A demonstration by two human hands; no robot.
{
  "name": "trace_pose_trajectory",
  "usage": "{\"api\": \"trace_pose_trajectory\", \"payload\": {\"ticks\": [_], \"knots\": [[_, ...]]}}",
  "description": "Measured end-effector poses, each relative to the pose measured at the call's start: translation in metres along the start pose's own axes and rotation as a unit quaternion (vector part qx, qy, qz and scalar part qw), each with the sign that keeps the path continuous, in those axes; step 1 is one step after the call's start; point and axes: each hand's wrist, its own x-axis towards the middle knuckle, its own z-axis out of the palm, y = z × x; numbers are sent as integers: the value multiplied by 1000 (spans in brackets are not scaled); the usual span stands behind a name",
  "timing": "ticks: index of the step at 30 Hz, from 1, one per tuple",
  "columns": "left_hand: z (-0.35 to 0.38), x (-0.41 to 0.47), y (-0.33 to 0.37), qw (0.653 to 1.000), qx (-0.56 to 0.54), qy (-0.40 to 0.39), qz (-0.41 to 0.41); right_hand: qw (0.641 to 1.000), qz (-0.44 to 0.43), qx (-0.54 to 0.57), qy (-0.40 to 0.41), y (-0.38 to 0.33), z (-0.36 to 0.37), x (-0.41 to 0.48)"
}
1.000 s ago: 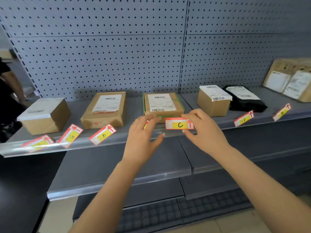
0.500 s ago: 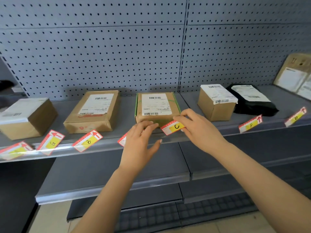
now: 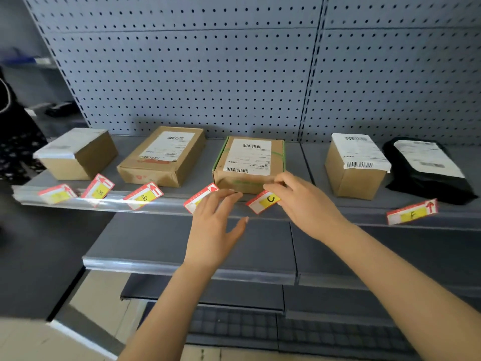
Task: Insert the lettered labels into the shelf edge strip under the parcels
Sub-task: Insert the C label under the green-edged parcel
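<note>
Parcels [image 3: 161, 156] line the shelf [image 3: 304, 158]; labels [image 3: 143, 196] lean along its edge strip [image 3: 169, 205] (C label [image 3: 263, 201] before the middle parcel [image 3: 250, 162])

C label [image 3: 263, 203]; F label [image 3: 412, 212]; B label [image 3: 143, 196]

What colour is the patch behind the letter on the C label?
Yellow, on the C label; head view.

Head view looks down, close, at shelf [image 3: 166, 204]
</note>
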Motion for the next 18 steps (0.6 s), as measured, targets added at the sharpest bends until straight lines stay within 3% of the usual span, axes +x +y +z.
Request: {"api": "trace_pose_trajectory", "payload": {"ticks": [3,11,18], "knots": [[-2,-1,4,1000,7,12,-19,999,42,17,26,7,-10,4],[-2,-3,14,999,26,11,-26,1000,-8,29,3,-2,-2,2],[1,-1,11,999,27,11,-24,1000,18,18,8,-4,2,2]]}}
